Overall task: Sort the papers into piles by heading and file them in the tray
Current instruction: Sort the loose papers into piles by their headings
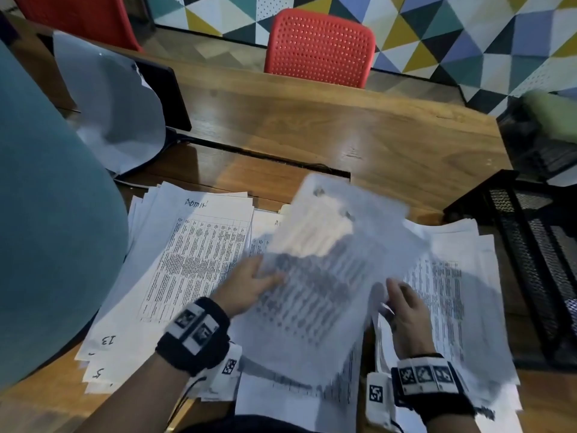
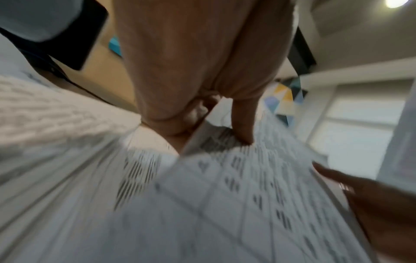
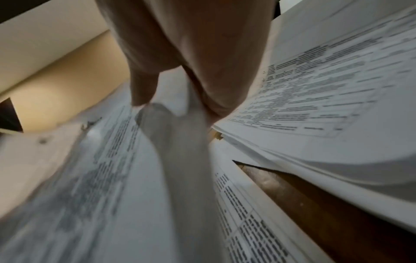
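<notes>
Left hand [image 1: 246,284], centre of frame: thumb above and fingers beneath the left edge of a blurred printed sheet [image 1: 324,270], pinching it. Right hand [image 1: 406,310], lower right: fingers loosely extended at the sheet's right edge; a grip cannot be confirmed. Sheet raised above the paper piles [image 1: 187,260]; thin, limp, probably light and tear-prone, best held at opposite edges. Black mesh tray [image 1: 537,245], right edge: rigid wire.
</notes>
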`<state>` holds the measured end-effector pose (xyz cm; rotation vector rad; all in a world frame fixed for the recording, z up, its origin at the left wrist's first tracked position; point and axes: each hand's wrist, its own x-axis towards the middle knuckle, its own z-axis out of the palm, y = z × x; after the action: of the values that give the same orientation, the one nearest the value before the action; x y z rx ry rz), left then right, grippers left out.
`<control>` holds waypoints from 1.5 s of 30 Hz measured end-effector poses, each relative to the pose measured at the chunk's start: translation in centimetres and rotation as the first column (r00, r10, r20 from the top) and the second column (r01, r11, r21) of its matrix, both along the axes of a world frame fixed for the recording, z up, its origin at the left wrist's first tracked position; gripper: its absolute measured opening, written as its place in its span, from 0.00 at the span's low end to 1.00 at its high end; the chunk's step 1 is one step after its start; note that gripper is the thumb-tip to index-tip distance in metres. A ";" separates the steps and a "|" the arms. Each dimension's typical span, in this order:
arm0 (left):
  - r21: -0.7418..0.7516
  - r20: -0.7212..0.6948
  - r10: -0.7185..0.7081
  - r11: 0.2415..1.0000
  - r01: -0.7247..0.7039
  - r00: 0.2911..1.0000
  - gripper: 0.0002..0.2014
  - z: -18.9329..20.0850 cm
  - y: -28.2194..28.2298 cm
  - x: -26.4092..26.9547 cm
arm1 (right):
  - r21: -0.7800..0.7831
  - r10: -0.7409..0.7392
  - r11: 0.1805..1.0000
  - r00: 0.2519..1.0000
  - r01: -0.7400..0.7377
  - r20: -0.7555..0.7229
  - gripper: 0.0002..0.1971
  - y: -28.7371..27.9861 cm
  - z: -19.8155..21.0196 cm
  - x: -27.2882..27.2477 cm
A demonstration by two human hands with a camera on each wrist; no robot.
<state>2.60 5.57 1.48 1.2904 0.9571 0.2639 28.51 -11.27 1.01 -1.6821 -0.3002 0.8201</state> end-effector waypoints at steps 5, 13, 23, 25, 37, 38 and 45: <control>0.035 0.121 0.443 0.892 -0.450 0.888 0.05 1.8 5.0 -5.4 | -0.561 0.342 0.815 0.902 -0.145 0.264 0.35 0.9 -2.8 -0.9; -0.280 0.063 0.635 0.752 -0.597 0.770 0.24 -0.2 4.3 -10.9 | -0.700 0.525 0.683 0.807 -0.211 0.270 0.17 3.1 -3.6 -4.9; -0.205 0.124 0.348 0.925 -0.319 0.929 0.35 -0.4 1.2 -3.9 | 0.138 0.251 0.962 0.960 -0.234 -0.121 0.13 3.4 3.8 -5.6; -0.185 0.108 0.299 0.943 -0.276 0.948 0.44 -0.6 0.6 -1.8 | 0.155 0.249 0.962 0.957 -0.226 -0.149 0.14 3.6 4.5 -5.5; 0.251 -0.100 0.602 0.786 -0.565 0.793 0.16 4.3 5.1 -8.2 | -0.662 0.329 0.747 0.902 -0.067 0.279 0.25 1.9 -1.0 -2.9; 0.318 -0.224 0.602 0.789 -0.526 0.767 0.15 3.7 5.5 -9.5 | -0.718 0.365 0.694 0.889 -0.061 0.277 0.30 1.7 -1.8 -3.0; 0.357 -0.782 0.381 0.922 -0.148 0.494 0.29 -0.2 3.1 -11.6 | -0.808 0.409 0.589 0.868 -0.014 0.283 0.43 3.1 -3.8 -4.2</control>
<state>-9.00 8.64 1.26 1.5094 2.0476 -0.0446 24.28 -8.21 -2.83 -2.7518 -0.5205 0.7835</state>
